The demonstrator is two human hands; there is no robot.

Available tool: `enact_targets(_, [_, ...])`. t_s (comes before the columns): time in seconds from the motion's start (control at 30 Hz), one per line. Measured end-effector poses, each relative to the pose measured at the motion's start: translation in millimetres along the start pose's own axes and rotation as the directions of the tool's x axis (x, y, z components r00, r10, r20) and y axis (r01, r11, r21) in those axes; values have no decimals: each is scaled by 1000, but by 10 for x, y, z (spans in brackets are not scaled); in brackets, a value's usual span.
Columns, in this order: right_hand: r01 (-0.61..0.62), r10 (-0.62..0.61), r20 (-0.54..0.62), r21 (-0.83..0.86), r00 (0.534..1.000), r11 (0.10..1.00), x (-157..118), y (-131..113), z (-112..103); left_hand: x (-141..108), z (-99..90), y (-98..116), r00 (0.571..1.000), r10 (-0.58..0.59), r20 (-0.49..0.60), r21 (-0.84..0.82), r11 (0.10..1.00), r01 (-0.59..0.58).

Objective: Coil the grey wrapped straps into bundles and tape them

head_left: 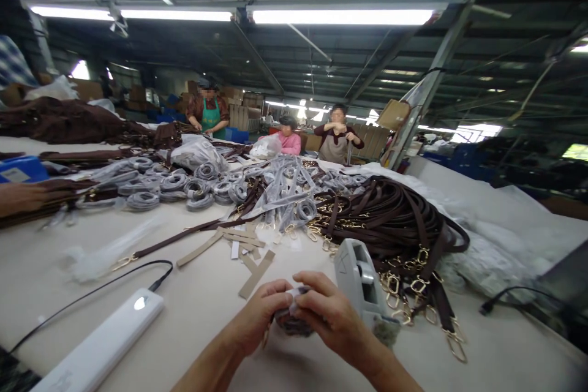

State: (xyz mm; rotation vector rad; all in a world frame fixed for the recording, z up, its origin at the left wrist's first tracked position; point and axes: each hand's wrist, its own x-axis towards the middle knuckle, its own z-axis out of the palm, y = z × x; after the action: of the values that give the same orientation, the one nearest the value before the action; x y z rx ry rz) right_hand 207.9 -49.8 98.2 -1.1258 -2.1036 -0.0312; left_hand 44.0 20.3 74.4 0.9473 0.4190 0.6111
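Near the front of the table, my left hand (261, 313) and my right hand (329, 311) are both closed on a small coiled strap (294, 326) in thin plastic wrap. Fingertips of the two hands meet at its top and hide much of it. Just past my right hand stands a grey tape dispenser (361, 275). Beige paper strips (257, 272) lie scattered ahead of my left hand. A heap of dark brown straps (395, 220) with gold-coloured clasps (418, 285) spreads at the right.
Plastic-wrapped coils (199, 190) fill the table's middle. A long white device (105, 343) with a black cable lies at the front left, behind it a clear plastic bag (114, 245). Another person's arm (21, 199) reaches in from the left. Several people stand or sit beyond the table.
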Motion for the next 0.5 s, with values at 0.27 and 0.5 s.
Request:
enact_targets(0.27, [261, -232, 135, -268, 963, 927, 75, -56, -116, -30, 3, 31, 989, -17, 146, -15, 1000, 19])
enact_targets(0.5, [284, -223, 207, -337, 953, 898, 151, -6, -11, 56, -90, 34, 987, -156, 42, -40, 987, 158])
